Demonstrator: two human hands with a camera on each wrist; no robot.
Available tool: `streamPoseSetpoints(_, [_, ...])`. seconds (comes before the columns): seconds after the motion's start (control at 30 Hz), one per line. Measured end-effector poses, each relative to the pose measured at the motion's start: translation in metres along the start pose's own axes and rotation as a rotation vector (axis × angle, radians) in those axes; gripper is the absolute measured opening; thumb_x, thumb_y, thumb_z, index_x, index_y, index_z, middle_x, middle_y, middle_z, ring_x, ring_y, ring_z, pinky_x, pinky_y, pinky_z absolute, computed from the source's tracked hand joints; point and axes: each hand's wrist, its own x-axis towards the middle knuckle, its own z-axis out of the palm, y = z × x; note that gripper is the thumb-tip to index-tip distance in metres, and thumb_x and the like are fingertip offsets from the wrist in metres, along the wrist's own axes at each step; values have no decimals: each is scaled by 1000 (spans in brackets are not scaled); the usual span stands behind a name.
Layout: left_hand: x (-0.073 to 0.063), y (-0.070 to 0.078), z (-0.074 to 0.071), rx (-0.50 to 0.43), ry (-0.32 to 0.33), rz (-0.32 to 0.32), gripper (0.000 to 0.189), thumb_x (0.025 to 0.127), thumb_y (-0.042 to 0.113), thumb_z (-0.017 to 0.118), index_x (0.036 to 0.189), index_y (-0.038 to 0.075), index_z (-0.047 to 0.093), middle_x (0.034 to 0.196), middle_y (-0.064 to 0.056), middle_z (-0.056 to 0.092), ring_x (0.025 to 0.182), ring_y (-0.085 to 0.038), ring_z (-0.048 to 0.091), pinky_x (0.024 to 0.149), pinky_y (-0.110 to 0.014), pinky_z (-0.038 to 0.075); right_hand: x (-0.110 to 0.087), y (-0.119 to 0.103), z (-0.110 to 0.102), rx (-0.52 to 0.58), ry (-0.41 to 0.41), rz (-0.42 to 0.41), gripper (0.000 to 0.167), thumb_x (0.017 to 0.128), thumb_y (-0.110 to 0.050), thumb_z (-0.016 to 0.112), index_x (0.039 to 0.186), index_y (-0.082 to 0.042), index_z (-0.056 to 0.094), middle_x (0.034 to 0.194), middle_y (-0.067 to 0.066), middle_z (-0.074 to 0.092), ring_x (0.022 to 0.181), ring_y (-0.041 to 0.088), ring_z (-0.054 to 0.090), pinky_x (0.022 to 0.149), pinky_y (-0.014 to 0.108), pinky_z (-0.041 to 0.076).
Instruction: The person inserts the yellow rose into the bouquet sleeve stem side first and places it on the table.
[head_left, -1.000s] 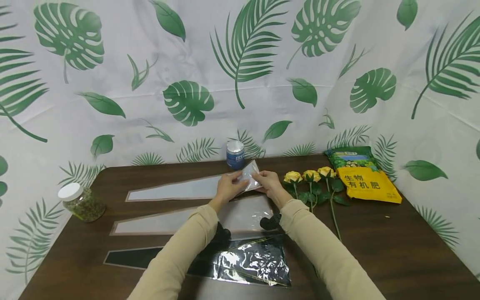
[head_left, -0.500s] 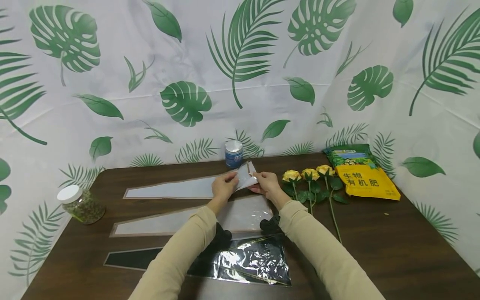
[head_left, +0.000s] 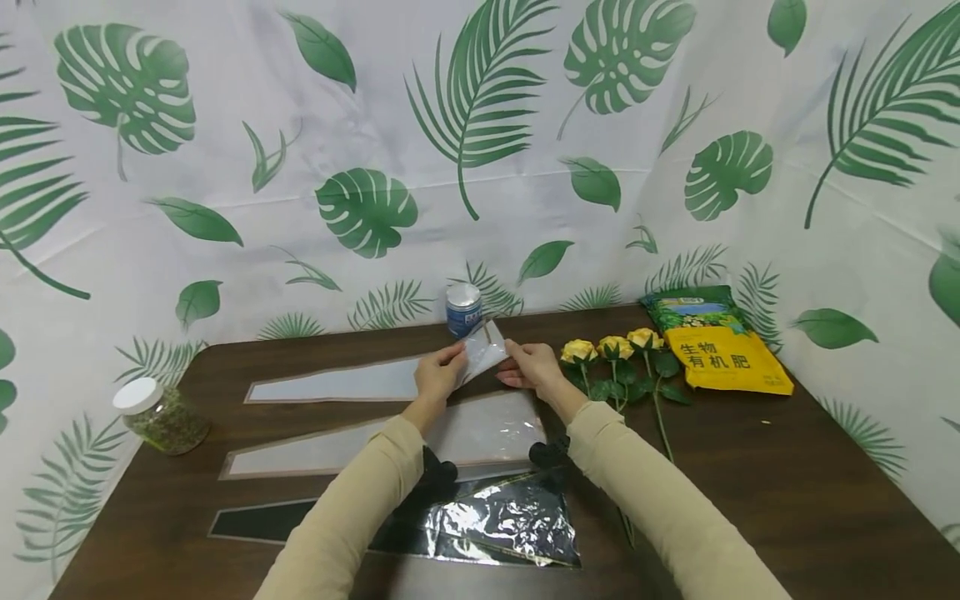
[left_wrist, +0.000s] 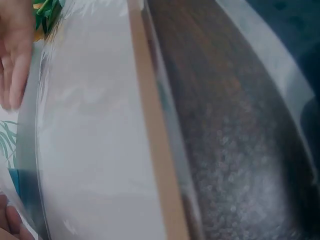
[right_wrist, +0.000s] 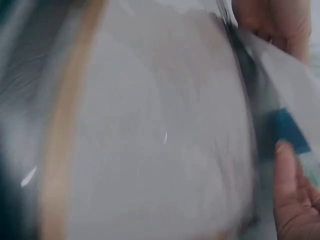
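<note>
In the head view, a person's left hand (head_left: 438, 377) pinches a tapered, white, brown-edged plastic sleeve (head_left: 480, 354) by its wide end, which is lifted and tilted above the dark brown wooden table (head_left: 750, 500); the narrow end lies toward the table's left side. The right hand (head_left: 534, 367) is at the right edge of the raised end, fingertips right beside it; whether they touch it cannot be told. A blue cylindrical can with a silvery-white top (head_left: 463, 312) stands just behind the sleeve. Nearer the person lie a second white, brown-edged sleeve (head_left: 487, 425) and a glossy black plastic sleeve (head_left: 517, 512). To the right are three yellow roses with green stems (head_left: 615, 347), then a bright yellow bag with black characters (head_left: 727, 358) overlapping a green printed bag (head_left: 693, 304). A clear jar of dried greenish matter with a white lid (head_left: 171, 421) leans at the far left. Behind hangs a white cloth printed with green leaves (head_left: 285, 225).

In the left wrist view, a broad pale surface with a light brown strip (left_wrist: 152, 120) fills the middle; the right hand's fingers extend downward at upper left, and the left hand shows partly at lower left.

In the right wrist view, blurred, the right hand is at lower right, its grip free, a fingertip before the blue can.
</note>
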Motion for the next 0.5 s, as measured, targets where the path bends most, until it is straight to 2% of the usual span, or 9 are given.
streamPoseSetpoints(0.13, [1, 1, 1, 15, 18, 25, 23, 85, 16, 69, 106, 7, 72, 112, -9, 68, 112, -23, 59, 95, -34, 45, -31, -12, -29, -120, -58, -197, 38, 98, -17, 50, 121, 14, 51, 86, 11, 62, 69, 11, 65, 69, 27, 57])
streamPoseSetpoints(0.23, [1, 1, 2, 23, 24, 30, 23, 85, 15, 69, 106, 7, 72, 111, -9, 69, 111, -23, 60, 94, -33, 45, -58, -15, -60, -202, -70, -273, 33, 97, -10, 50, 118, 14, 51, 92, 20, 63, 75, 15, 68, 72, 31, 57])
streamPoseSetpoints(0.37, [0, 0, 4, 37, 7, 13, 23, 85, 15, 69, 107, 8, 72, 110, -8, 69, 109, -22, 61, 93, -33, 45, -85, 0, -101, -335, -42, -238, 29, 96, -6, 50, 117, 15, 52, 99, 28, 62, 79, 20, 68, 72, 33, 57])
streamPoseSetpoints(0.5, [-4, -1, 9, 51, -7, 13, 24, 85, 15, 69, 107, 9, 72, 111, -8, 69, 110, -23, 60, 94, -33, 45, -97, 18, -122, -484, -40, -186, 27, 95, -6, 53, 113, 14, 56, 94, 25, 65, 70, 19, 67, 65, 33, 57])
